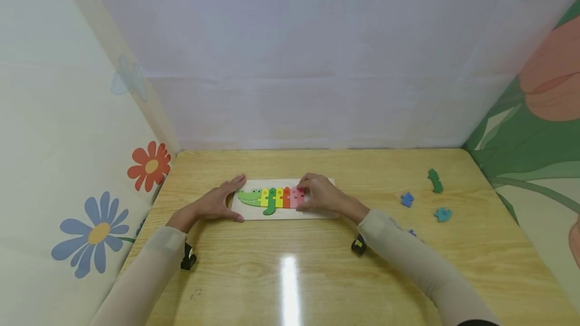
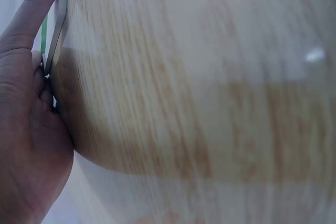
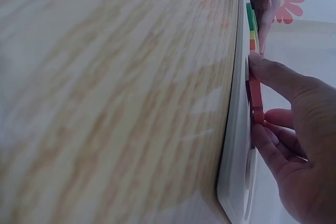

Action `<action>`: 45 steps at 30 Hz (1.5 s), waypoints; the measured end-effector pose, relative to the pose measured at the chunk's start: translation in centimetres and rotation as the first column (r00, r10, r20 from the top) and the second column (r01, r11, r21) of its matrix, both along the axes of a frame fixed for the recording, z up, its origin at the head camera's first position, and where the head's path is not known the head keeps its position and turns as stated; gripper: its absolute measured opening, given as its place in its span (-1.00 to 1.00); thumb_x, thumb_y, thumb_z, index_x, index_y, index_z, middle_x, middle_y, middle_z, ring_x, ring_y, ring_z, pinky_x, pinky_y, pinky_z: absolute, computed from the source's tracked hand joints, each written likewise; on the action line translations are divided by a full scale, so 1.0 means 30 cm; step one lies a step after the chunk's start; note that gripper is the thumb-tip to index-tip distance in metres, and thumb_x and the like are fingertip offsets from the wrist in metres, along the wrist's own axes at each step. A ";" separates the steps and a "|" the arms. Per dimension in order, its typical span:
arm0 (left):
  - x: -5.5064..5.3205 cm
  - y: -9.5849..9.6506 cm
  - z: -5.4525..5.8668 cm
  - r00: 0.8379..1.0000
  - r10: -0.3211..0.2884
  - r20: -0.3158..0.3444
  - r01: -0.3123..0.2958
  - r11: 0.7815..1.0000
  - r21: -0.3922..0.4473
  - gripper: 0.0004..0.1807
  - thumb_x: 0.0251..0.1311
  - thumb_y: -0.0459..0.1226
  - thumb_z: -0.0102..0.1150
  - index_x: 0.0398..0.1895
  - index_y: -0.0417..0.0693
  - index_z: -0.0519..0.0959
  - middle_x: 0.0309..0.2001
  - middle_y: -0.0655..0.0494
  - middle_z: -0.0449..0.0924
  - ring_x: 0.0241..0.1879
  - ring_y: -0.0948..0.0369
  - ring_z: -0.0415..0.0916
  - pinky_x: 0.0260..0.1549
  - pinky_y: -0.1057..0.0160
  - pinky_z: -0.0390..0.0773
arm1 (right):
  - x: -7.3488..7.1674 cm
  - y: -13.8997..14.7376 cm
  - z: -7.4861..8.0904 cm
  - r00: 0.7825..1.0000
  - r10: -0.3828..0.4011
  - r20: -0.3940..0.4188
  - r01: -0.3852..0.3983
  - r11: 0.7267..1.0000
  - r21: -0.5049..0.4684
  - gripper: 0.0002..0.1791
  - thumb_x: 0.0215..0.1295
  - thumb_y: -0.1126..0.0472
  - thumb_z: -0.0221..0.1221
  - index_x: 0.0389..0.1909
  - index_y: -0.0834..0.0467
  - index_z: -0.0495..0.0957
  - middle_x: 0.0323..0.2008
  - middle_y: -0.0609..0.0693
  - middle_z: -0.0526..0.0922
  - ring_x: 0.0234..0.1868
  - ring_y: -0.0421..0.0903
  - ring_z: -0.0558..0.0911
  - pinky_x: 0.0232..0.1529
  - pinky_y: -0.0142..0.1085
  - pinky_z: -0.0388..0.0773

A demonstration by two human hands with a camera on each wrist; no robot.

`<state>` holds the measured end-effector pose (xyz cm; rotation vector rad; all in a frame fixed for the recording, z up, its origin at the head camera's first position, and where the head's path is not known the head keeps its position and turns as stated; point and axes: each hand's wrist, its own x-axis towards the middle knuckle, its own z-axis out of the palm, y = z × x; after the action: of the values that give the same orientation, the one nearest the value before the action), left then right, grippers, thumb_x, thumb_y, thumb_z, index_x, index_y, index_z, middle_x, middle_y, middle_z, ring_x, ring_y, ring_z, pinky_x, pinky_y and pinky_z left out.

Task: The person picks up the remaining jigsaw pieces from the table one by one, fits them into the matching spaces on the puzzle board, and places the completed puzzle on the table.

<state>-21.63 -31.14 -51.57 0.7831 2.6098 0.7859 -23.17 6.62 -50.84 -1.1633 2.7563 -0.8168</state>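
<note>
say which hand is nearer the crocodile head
Left hand, beside the crocodile head at the end of the board; the right hand is farther off, pinching a reddish-pink piece.

Catching a bright streak of glare (image 1: 290, 291) on the wood-grained surface (image 1: 235, 280), meeting a pale, creased backdrop (image 1: 317, 64) along the far edge. Displaying a red flower (image 1: 151, 166), a larger blue flower (image 1: 98, 233) and a faint blue butterfly-like print (image 1: 129, 80) on the left wall (image 1: 54, 130); showing coral petals (image 1: 555, 74) and green leaves (image 1: 521, 135) on the right wall (image 1: 544, 210).

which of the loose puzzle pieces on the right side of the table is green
The dark green piece, long and narrow, lying farthest back toward the rear wall; the other loose ones in view look blue or teal.
</note>
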 end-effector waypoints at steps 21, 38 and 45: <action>0.001 -0.002 -0.006 1.000 0.001 0.004 -0.001 1.000 0.003 0.34 0.05 0.08 0.64 0.70 -0.26 -0.02 0.73 -0.19 -0.18 0.69 -0.18 -0.22 0.61 -0.31 -0.19 | -0.006 -0.002 -0.013 0.998 -0.007 0.056 0.006 1.000 0.009 -0.26 0.02 -0.07 0.64 0.16 0.27 0.71 0.06 0.06 0.65 0.05 -0.07 0.61 0.21 -0.20 0.62; -0.001 0.001 -0.003 1.000 0.004 0.006 -0.004 1.000 -0.004 0.34 0.06 0.10 0.62 0.71 -0.23 -0.03 0.73 -0.16 -0.20 0.70 -0.18 -0.24 0.61 -0.32 -0.20 | 0.003 0.016 0.006 0.999 -0.025 0.041 0.024 1.000 0.018 -0.13 -0.03 -0.14 0.65 0.26 0.25 0.65 0.14 0.07 0.66 0.11 -0.03 0.63 0.26 -0.15 0.62; -0.001 -0.001 -0.006 1.000 0.001 0.002 -0.001 1.000 0.001 0.34 0.06 0.09 0.63 0.71 -0.24 -0.02 0.73 -0.16 -0.19 0.70 -0.17 -0.23 0.62 -0.30 -0.20 | 0.000 0.037 0.019 1.000 -0.016 0.023 0.017 1.000 -0.011 -0.06 -0.04 -0.15 0.65 0.32 0.27 0.60 0.22 0.12 0.66 0.22 0.05 0.65 0.35 -0.06 0.58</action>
<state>-21.65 -31.16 -51.74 0.7808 2.6086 0.7885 -23.16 7.73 -50.28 -1.1270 2.7498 -0.8424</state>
